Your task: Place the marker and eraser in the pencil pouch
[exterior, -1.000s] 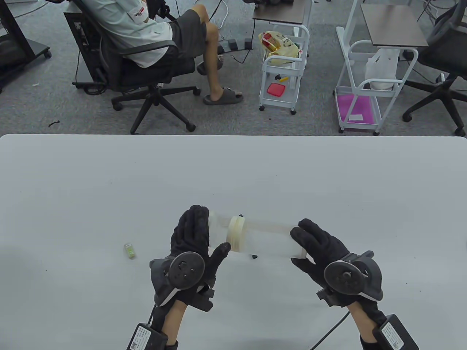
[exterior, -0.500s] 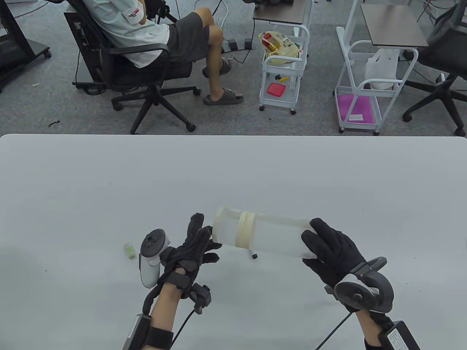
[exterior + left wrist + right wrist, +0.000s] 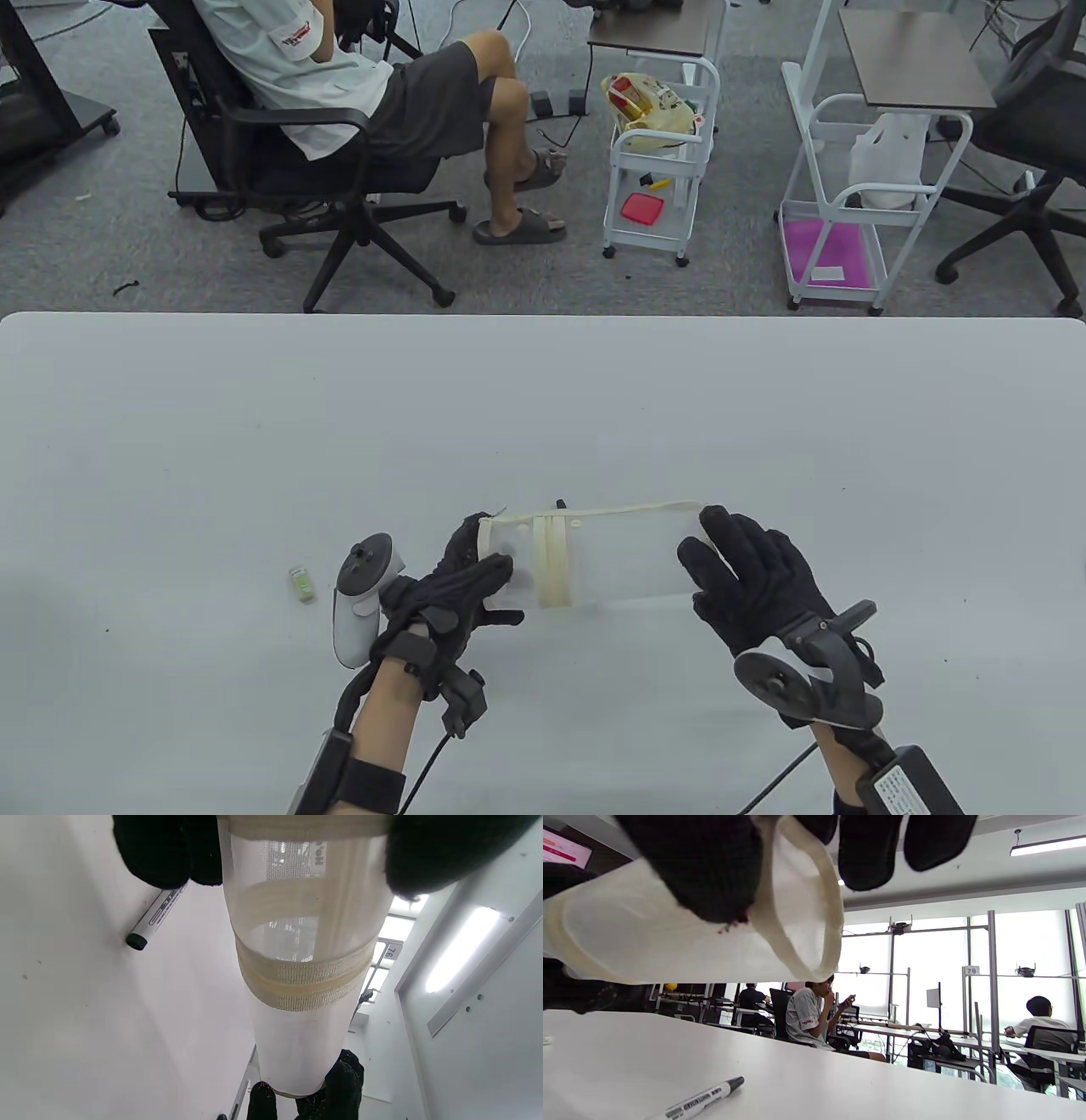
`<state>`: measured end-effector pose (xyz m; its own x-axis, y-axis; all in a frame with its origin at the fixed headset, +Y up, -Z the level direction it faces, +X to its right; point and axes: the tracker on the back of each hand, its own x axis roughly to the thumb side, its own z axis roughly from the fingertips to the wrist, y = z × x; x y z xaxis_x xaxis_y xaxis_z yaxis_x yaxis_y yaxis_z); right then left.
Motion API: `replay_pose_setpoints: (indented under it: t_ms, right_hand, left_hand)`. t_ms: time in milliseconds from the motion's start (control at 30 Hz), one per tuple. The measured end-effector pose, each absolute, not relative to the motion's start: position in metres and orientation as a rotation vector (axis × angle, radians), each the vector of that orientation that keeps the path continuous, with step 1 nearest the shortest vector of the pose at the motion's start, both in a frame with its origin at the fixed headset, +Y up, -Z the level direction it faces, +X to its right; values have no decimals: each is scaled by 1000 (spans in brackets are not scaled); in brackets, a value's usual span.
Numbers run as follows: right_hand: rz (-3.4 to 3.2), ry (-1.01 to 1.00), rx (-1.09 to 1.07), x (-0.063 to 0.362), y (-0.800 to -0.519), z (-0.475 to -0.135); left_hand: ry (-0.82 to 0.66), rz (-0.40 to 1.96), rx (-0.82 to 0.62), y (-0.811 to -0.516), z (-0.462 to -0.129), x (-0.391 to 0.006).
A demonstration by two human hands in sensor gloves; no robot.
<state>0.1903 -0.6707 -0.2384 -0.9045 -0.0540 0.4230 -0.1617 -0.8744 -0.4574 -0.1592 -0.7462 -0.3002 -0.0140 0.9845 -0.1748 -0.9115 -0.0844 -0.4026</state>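
Note:
A translucent white cylindrical pencil pouch [image 3: 607, 560] with cream trim is held level above the table by both hands. My left hand [image 3: 471, 577] grips its left end; my right hand [image 3: 747, 577] grips its right end. The pouch also shows in the left wrist view [image 3: 301, 984] and in the right wrist view [image 3: 712, 938]. A white marker with a black cap lies on the table under the pouch [image 3: 155, 918], also in the right wrist view [image 3: 700, 1099]; only its tip [image 3: 559, 504] shows in the table view. A small green-and-white eraser [image 3: 301, 584] lies on the table left of my left hand.
The white table [image 3: 254, 424] stretches wide around the hands. Beyond its far edge are a seated person on an office chair [image 3: 339, 127] and two white carts [image 3: 653, 170].
My left hand left the pouch's left end, turned over, and now grips that end again. The pouch tilted, then came back level, turned about its axis so its cream seam runs along the top.

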Motion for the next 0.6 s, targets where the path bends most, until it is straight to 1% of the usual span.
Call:
replay_pose_setpoints:
  t_ms: [67,100,167,233,467,600]
  right_hand:
    - [2902,-717,623,194,-670,-239]
    - [2875,-740,617,196,-669,-238]
    - [2837,-853,561,196,-660,-232]
    - [2790,-906,566,192,-654,-224]
    - [2591,-837,581,160,-641,-208]
    - [2560,-794,562,149,-636,-207]
  left_hand:
    - [-192,1511,-370,-739,-298,-154]
    - [-214,1466,-312,-735,-297,-151]
    - [-267,1337,-146,-725,-290,-140]
    - [-337,1251,-27,-717,-283,-128]
    - [-547,1058,127,-701,-256,-89]
    - [-632,904,191,-695,-244,-74]
